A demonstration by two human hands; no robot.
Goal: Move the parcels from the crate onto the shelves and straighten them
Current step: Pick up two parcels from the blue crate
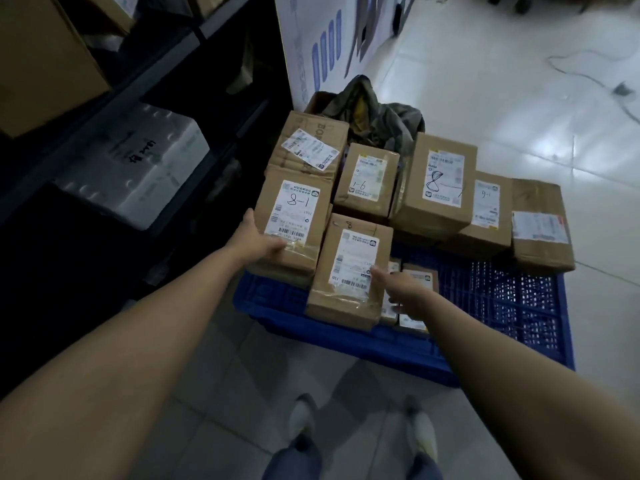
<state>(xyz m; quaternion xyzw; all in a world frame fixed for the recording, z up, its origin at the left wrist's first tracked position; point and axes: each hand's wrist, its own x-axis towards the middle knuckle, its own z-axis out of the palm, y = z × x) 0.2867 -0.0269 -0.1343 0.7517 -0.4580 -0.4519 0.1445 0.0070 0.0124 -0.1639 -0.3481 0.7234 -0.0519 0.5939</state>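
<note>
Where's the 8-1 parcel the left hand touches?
Head view, left of centre: the 8-1 parcel, gripped by the left hand, is at the blue crate's left end by the shelving, left of the front parcel the right hand holds.

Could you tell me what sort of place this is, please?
Probably a parcel depot or stockroom: labelled cardboard parcels piled in a blue crate beside dark metal shelves holding more boxes.
</note>
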